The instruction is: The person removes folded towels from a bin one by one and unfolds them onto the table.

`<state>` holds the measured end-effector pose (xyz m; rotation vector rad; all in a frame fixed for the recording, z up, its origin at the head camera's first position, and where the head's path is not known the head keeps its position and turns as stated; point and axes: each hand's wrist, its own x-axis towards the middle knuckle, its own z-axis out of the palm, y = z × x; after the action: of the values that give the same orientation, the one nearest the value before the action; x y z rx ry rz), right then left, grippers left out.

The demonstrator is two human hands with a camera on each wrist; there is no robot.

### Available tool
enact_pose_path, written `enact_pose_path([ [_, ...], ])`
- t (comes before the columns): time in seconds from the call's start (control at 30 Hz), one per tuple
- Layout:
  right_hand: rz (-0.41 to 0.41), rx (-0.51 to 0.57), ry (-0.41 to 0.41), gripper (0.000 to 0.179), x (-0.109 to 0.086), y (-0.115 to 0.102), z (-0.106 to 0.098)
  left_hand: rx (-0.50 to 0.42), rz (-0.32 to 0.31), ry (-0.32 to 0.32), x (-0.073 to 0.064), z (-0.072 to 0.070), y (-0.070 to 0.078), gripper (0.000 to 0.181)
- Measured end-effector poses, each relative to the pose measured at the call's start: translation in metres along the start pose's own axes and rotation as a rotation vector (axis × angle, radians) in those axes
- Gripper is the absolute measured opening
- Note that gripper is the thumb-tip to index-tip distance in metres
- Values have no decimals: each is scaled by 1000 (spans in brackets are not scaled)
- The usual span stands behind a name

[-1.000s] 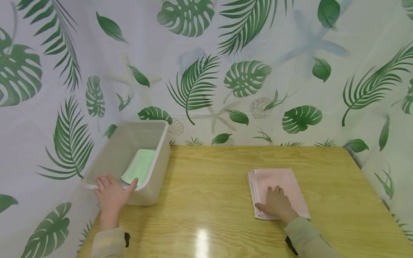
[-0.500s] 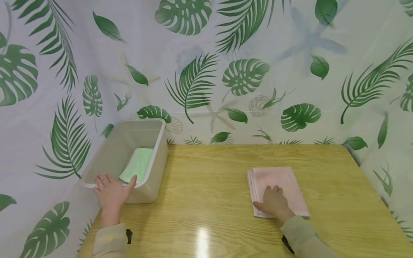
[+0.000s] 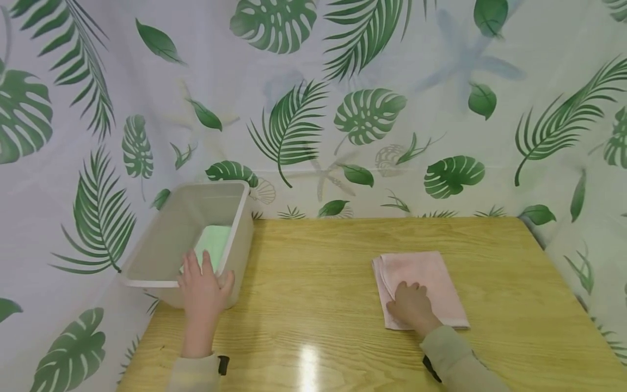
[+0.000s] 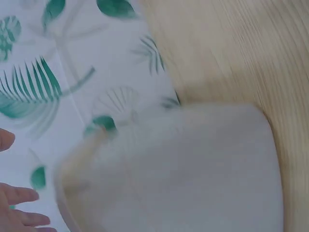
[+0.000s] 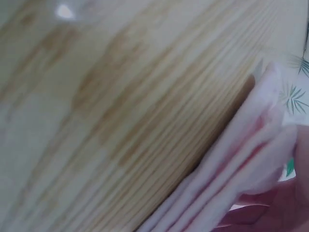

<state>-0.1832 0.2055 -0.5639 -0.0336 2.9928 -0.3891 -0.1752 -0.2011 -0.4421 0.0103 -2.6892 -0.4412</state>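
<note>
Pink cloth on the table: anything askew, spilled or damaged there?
The pink cloth looks slightly askew: its layers sit uneven along the left edge, where the right hand grips it. No spill or tear shows.

Leaf-patterned walls (image 3: 313, 109) border a glossy wooden table (image 3: 313, 283)

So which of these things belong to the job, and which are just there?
Seemingly in the job:
folded pink cloth, pinched by the right hand;
plastic bin, left hand at its near rim;
green cloth inside it, probably.

Just there:
wooden table;
leaf-print sheet behind.
</note>
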Motion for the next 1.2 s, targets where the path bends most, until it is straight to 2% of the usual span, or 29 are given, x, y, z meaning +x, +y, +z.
enact_pose_path([
  [0.1, -5, 39, 7, 28, 2, 0, -3, -65, 119, 42, -5, 8, 21, 65],
  [0.23, -82, 7, 52, 20, 5, 0, -9, -134, 223, -1, -11, 25, 44, 64],
  [0.37, -113, 50, 65, 15, 7, 0, -16, -146, 275, -100, -18, 50, 59, 63],
  [0.53, -105, 167, 27, 17, 5, -3, -21, -150, 306, -287, -29, 79, 75, 65],
  [0.73, -141, 255, -15, 16, 1, -10, -17, -86, 324, -489, -39, 102, 94, 69],
  [1.03, -165, 406, -42, 15, -6, -34, -13, -28, 430, -650, -39, 133, 138, 72],
  [1.2, -160, 447, -23, 15, -7, -45, -9, 22, 458, -739, -44, 146, 151, 76],
])
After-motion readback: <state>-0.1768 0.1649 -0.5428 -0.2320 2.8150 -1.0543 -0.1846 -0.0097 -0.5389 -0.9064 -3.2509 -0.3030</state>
